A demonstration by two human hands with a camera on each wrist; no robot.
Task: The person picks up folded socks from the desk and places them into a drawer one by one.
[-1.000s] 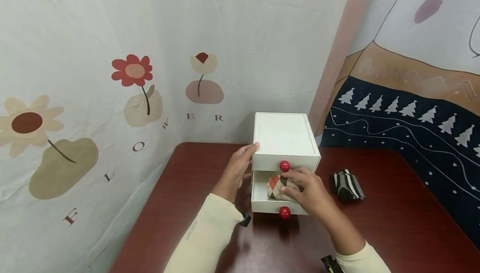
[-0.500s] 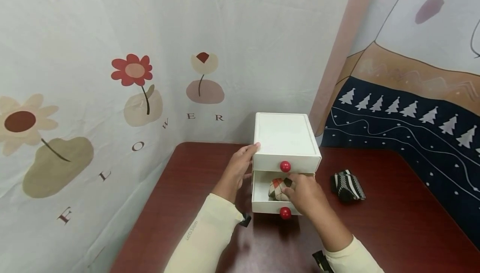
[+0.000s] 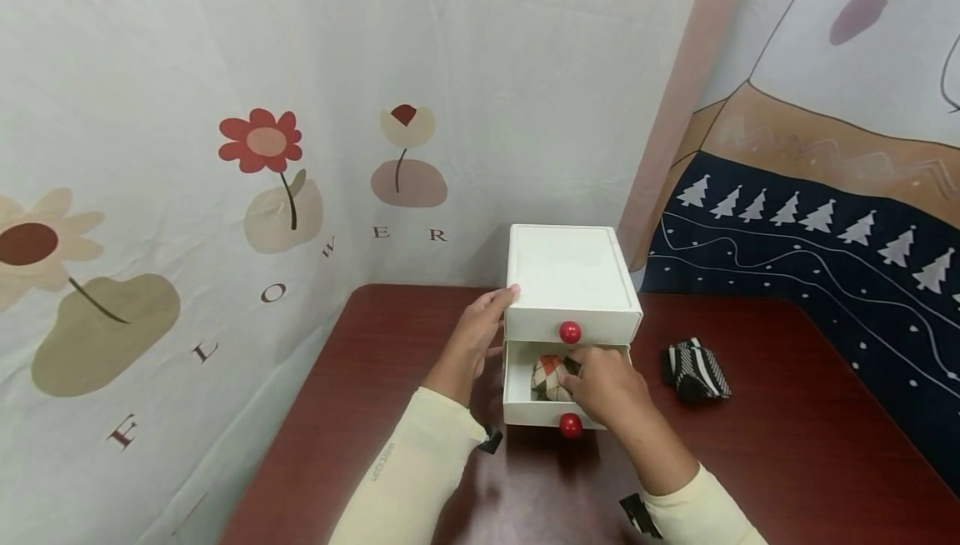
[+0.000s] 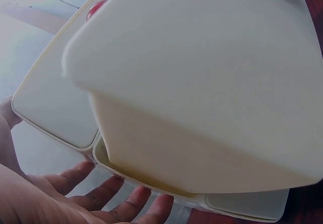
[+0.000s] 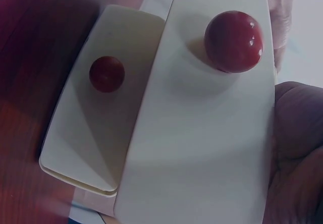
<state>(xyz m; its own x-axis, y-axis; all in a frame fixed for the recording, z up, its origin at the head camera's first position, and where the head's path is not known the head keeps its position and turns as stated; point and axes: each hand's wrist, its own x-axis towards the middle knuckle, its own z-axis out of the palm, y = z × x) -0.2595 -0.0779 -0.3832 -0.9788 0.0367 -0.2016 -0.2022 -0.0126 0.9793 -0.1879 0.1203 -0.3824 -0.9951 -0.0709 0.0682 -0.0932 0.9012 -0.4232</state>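
Observation:
A white mini drawer cabinet with red knobs stands on the table. Its middle drawer is pulled out. Inside that drawer sits a rolled argyle sock in beige, red and dark green. My right hand reaches into the drawer and grips the sock's right side with curled fingers; the fingertips are partly hidden. My left hand steadies the cabinet's left side, thumb at the top edge. In the left wrist view its fingers lie extended along the side.
A rolled black-and-white striped sock lies on the dark red table, right of the cabinet. Behind the table hangs a pale curtain printed with flowers. A lower drawer with a red knob is closed, under the open one.
My right hand has moved deeper into the drawer and its fingers have curled more around the argyle sock, which has shifted slightly left. The left hand stays in place.

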